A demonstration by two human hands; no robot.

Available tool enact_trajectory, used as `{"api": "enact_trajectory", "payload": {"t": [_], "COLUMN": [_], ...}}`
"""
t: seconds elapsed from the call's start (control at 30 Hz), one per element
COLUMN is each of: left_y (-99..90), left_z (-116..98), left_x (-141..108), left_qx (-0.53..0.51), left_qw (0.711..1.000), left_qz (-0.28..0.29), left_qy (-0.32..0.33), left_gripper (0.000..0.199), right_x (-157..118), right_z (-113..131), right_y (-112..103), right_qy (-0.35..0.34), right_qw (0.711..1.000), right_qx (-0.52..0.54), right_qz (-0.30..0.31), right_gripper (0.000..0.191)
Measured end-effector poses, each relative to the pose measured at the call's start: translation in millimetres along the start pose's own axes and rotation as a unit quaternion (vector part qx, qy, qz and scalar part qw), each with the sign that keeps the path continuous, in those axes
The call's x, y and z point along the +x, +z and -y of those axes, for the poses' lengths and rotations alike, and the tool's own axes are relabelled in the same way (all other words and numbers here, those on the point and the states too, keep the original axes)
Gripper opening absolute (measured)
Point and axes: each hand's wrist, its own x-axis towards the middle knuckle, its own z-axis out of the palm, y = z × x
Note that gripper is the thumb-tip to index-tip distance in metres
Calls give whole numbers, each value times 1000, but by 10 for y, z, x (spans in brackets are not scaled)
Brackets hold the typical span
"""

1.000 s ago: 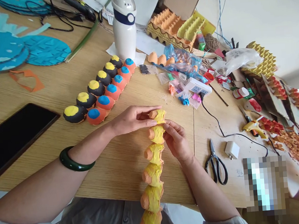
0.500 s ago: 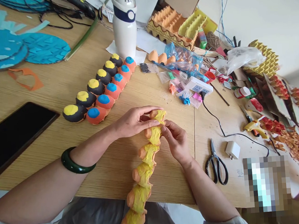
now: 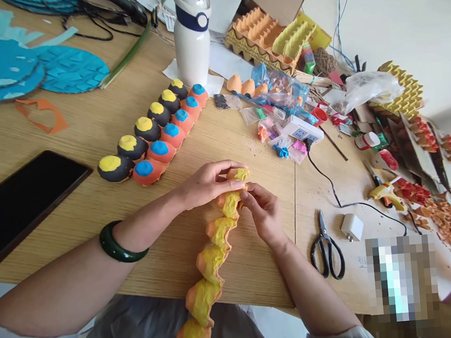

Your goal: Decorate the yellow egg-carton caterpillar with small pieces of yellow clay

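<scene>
Left hand (image 3: 207,183) and right hand (image 3: 262,213) are both gripping the top of the yellow-painted egg-carton strip (image 3: 211,261), its lower end hanging over the desk (image 3: 252,260) edge, and that dangling weight could tear the soft cups or drag it down!

On the tabletop (image 3: 89,120) we have a black tablet (image 3: 29,205) at the left edge, black-handled scissors (image 3: 327,252) near the front edge, a white bottle (image 3: 192,36) toward the far edge, and a yellow glue gun (image 3: 385,193) at right.
</scene>
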Motion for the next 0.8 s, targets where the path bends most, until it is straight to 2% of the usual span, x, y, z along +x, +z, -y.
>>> {"api": "enact_trajectory", "payload": {"t": [0.13,0.23,0.47,0.8], "left_y": [-54,-90,-76,-41], "left_z": [-12,-25,9,10], "left_x": [19,19,15,-3], "left_qx": [-6,3,-6,31], "left_qw": [1000,1000,999,999], "left_qz": [11,14,33,23], "left_qy": [13,14,-5,-8], "left_gripper": [59,59,74,71], "right_x": [19,27,33,-30], "right_z": [-81,-105,-95,-23], "right_y": [-24,-33,-48,-15], "right_qy": [34,37,-4,-70], "right_qw": [998,998,1000,993], "right_qx": [56,58,1,-76], "right_qz": [-12,-11,19,60], "right_gripper": [22,22,28,21]}}
